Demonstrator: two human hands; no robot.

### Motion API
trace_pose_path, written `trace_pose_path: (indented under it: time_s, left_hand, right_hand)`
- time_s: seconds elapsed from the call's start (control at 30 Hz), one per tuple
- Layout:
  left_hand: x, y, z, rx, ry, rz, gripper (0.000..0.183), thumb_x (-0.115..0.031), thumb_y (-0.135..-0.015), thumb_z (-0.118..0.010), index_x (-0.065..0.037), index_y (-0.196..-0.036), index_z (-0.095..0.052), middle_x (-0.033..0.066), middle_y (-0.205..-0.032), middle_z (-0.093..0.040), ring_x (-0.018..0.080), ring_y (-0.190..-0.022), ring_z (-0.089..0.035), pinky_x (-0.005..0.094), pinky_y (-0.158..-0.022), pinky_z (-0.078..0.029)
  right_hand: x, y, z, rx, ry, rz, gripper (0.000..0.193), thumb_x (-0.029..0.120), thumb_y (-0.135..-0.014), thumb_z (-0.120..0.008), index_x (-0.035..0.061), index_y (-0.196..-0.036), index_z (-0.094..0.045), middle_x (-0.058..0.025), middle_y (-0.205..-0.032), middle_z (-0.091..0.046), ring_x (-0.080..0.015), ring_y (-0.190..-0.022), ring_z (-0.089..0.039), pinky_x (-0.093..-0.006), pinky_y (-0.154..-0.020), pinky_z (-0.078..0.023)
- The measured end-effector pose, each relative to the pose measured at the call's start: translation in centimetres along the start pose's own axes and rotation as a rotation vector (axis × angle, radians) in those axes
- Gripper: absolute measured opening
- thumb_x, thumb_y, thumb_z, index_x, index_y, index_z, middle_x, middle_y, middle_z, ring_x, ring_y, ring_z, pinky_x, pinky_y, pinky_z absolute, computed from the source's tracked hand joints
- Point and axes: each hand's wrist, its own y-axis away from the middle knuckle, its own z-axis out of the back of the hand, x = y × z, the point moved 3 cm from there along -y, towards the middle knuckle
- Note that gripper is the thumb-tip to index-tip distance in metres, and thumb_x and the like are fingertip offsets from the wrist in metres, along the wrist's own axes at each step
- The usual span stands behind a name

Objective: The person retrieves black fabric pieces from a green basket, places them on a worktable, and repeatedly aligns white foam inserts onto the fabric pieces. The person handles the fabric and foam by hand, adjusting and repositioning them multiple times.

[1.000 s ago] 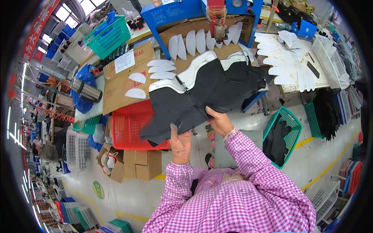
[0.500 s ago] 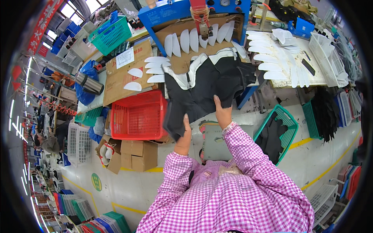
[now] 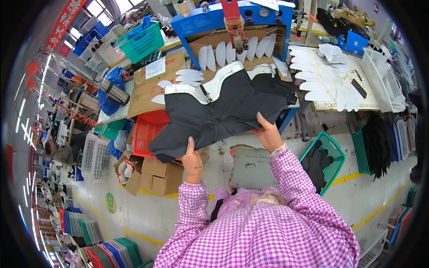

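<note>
Both hands hold up a black shoe-upper piece [image 3: 201, 118] with a white padded strip along its far edge. My left hand [image 3: 192, 163] pinches its near left edge, thumb on top. On the near right edge, my right hand [image 3: 269, 136] grips in the same way, thumb up and fingers underneath. Beneath the far right part lies another black piece with a white edge [image 3: 262, 70]. Several white half-moon pads [image 3: 220, 54] stand fanned out beyond, under the blue machine [image 3: 214, 22]. More white pads [image 3: 190, 78] rest on cardboard to the left.
A pale side table [image 3: 371, 94] at right carries white pads and a dark flat object [image 3: 359, 89]. A red basket [image 3: 145, 134] stands at left below the black piece. A green basket [image 3: 330, 172] of black pieces sits on the floor at right, near a stool [image 3: 250, 167].
My hands have drawn apart, spreading the black piece wider and flatter. Its left part has swung out to the left over the red basket and some white pads.
</note>
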Motion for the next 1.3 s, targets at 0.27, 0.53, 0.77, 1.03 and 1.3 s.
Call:
trace_pose_path:
  time_s: [0.27, 0.53, 0.77, 1.03, 1.3]
  left_hand:
    - [-1.7, 1.7, 0.1, -0.141, 0.295, -0.023, 0.051, -0.027, -0.09, -0.065, 0.008, -0.124, -0.049, 0.0119, -0.125, -0.053, 0.0232, -0.109, -0.051, 0.0318, -0.097, -0.039]
    - [-2.7, 3.2, 1.0, -0.291, -0.073, -0.255, 0.052, -0.028, -0.091, -0.063, 0.009, -0.124, -0.049, 0.0146, -0.127, -0.052, 0.0255, -0.113, -0.049, 0.0334, -0.1, -0.035]
    - [-3.0, 2.5, 0.6, -0.007, 0.701, 0.017, 0.047, -0.021, -0.093, -0.058, -0.002, -0.133, -0.041, 0.0119, -0.134, -0.046, 0.0262, -0.118, -0.049, 0.0414, -0.098, -0.044]
    - [-2.3, 2.8, -3.4, 0.282, 1.246, 0.352, 0.045, -0.017, -0.092, -0.057, -0.005, -0.133, -0.042, 0.011, -0.135, -0.048, 0.0284, -0.122, -0.047, 0.0494, -0.106, -0.035]
    - [1.3, 0.5, -5.2, 0.332, 0.899, 0.442, 0.037, -0.003, -0.091, -0.051, 0.001, -0.127, -0.045, 0.0162, -0.125, -0.054, 0.032, -0.113, -0.055, 0.0494, -0.094, -0.047]
  right_hand:
    - [-1.3, 1.0, -0.5, -0.253, 0.528, 0.2, 0.043, 0.024, -0.087, -0.068, -0.0059, -0.115, -0.053, -0.0113, -0.109, -0.06, -0.0164, -0.093, -0.059, -0.0292, -0.08, -0.049]
    - [-1.6, 2.0, -1.4, -0.12, 0.638, 0.439, 0.036, 0.02, -0.09, -0.065, -0.0009, -0.117, -0.055, -0.0078, -0.114, -0.06, -0.017, -0.099, -0.055, -0.0276, -0.09, -0.042]
    - [-2.2, 2.4, -1.5, -0.04, 0.021, 0.194, 0.037, 0.019, -0.091, -0.062, 0.0037, -0.123, -0.049, -0.0071, -0.113, -0.061, -0.0191, -0.094, -0.062, -0.0335, -0.074, -0.054]
    - [-1.0, 4.3, -1.0, -0.024, -0.071, 0.154, 0.034, 0.015, -0.093, -0.058, 0.0077, -0.125, -0.047, -0.008, -0.114, -0.061, -0.022, -0.093, -0.064, -0.0374, -0.071, -0.056]
    - [-3.5, 4.3, 1.3, -0.058, -0.114, -0.019, 0.026, 0.027, -0.094, -0.057, 0.0061, -0.109, -0.059, -0.0072, -0.098, -0.066, -0.0207, -0.086, -0.065, -0.0359, -0.076, -0.055]
